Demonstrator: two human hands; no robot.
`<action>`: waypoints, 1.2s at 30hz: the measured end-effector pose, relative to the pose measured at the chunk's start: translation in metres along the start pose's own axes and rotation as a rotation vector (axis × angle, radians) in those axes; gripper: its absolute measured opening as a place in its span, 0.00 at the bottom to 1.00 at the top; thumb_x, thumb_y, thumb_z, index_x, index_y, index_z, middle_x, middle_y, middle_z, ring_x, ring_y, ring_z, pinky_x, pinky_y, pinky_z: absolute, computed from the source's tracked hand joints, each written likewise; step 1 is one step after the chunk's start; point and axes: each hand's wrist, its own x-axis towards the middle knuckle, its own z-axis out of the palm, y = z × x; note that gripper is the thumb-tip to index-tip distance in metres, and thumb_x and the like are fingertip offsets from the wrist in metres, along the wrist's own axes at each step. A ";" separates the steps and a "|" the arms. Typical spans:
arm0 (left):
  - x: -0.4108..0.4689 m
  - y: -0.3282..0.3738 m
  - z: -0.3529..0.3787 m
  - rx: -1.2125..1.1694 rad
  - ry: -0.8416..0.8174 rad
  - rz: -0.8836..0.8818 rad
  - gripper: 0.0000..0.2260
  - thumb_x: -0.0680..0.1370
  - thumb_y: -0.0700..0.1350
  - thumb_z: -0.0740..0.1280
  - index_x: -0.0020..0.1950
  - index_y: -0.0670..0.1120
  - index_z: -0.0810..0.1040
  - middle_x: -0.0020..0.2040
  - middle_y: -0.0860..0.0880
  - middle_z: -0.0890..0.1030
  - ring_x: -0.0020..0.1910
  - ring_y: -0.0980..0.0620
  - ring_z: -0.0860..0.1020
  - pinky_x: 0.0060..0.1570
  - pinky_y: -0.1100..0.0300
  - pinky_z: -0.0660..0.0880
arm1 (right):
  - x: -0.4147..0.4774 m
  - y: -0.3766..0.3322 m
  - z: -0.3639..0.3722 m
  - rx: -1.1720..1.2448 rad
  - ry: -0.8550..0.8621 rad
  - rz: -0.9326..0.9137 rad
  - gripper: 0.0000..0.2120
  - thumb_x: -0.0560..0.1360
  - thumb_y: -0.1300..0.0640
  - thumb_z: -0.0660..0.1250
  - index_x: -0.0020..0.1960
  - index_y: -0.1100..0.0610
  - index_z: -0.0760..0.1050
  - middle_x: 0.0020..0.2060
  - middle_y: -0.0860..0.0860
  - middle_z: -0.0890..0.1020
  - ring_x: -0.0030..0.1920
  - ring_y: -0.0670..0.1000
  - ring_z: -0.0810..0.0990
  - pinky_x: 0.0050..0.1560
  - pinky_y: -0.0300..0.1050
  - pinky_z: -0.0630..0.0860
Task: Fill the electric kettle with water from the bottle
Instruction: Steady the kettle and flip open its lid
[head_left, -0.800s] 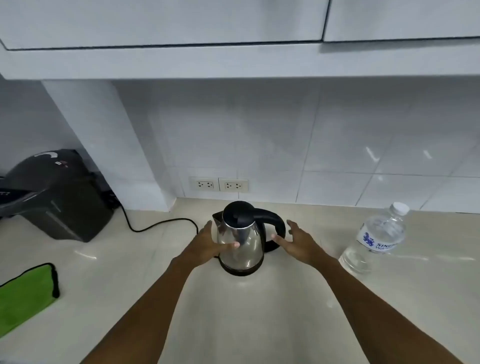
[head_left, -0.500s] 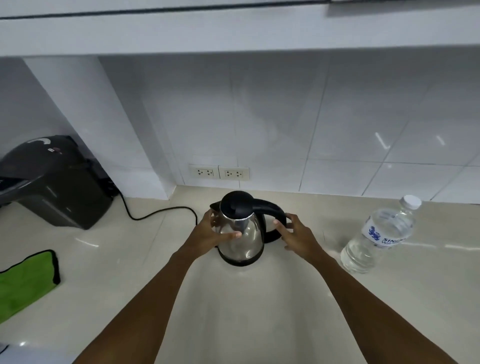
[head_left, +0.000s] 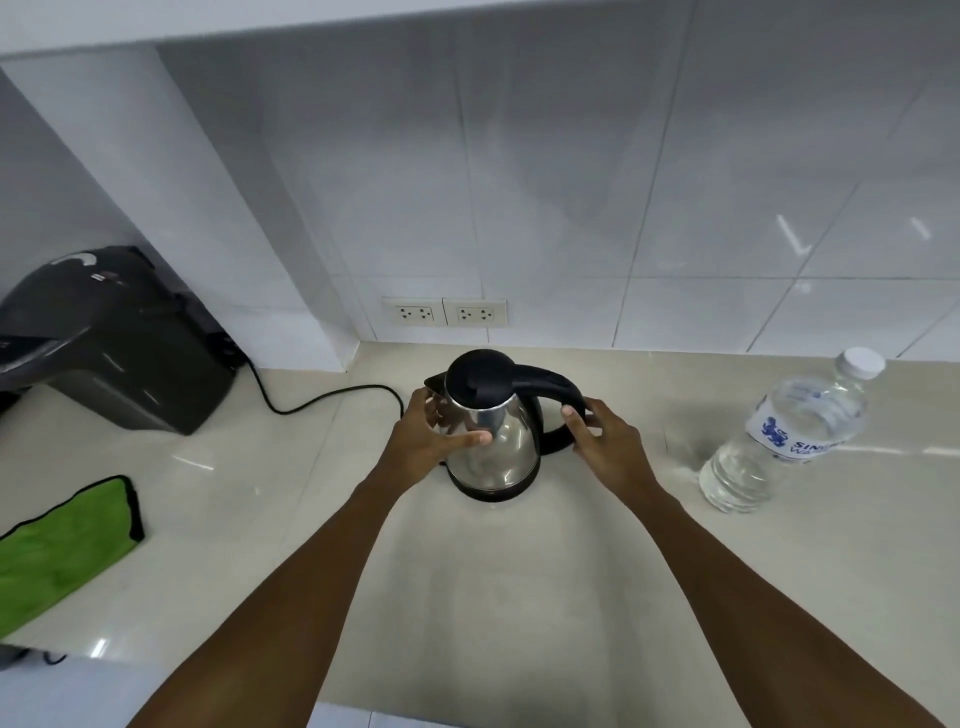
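Note:
A steel electric kettle (head_left: 498, 457) with a black lid and black handle stands on its black base in the middle of the counter, lid closed. My left hand (head_left: 428, 439) wraps the kettle's steel body from the left, thumb across the front. My right hand (head_left: 605, 441) has its fingers on the black handle at the right side. A clear plastic water bottle (head_left: 784, 441) with a white cap and blue label stands upright to the right, apart from both hands, cap on.
A black appliance (head_left: 114, 338) sits at the back left with a black cord (head_left: 322, 397) running toward the kettle. A green cloth (head_left: 62, 545) lies at the left counter edge. Two wall sockets (head_left: 444, 313) are behind the kettle. The beige counter (head_left: 519, 597) reaches the tiled wall.
My left hand has closed around the kettle body and my right hand has moved onto the handle. The camera has tilted down and closer; the bottle has not moved.

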 end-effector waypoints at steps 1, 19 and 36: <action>0.000 0.000 0.001 -0.011 -0.004 0.002 0.38 0.64 0.45 0.87 0.69 0.51 0.72 0.60 0.57 0.81 0.62 0.57 0.80 0.61 0.60 0.78 | 0.000 0.001 0.001 0.001 0.008 -0.001 0.21 0.78 0.35 0.64 0.65 0.46 0.77 0.52 0.48 0.85 0.50 0.51 0.86 0.61 0.53 0.80; -0.042 0.003 -0.019 -0.106 -0.062 0.132 0.38 0.62 0.49 0.87 0.68 0.54 0.73 0.60 0.55 0.82 0.63 0.57 0.81 0.67 0.55 0.78 | -0.054 -0.015 0.004 0.004 0.145 -0.076 0.21 0.79 0.36 0.64 0.66 0.45 0.77 0.52 0.49 0.86 0.52 0.52 0.86 0.62 0.51 0.79; -0.162 -0.046 -0.049 -0.119 -0.117 0.087 0.34 0.65 0.46 0.87 0.62 0.58 0.72 0.58 0.54 0.83 0.59 0.57 0.82 0.58 0.60 0.79 | -0.196 -0.001 0.053 -0.020 0.209 -0.004 0.23 0.78 0.35 0.63 0.65 0.49 0.77 0.52 0.50 0.85 0.54 0.52 0.86 0.59 0.54 0.81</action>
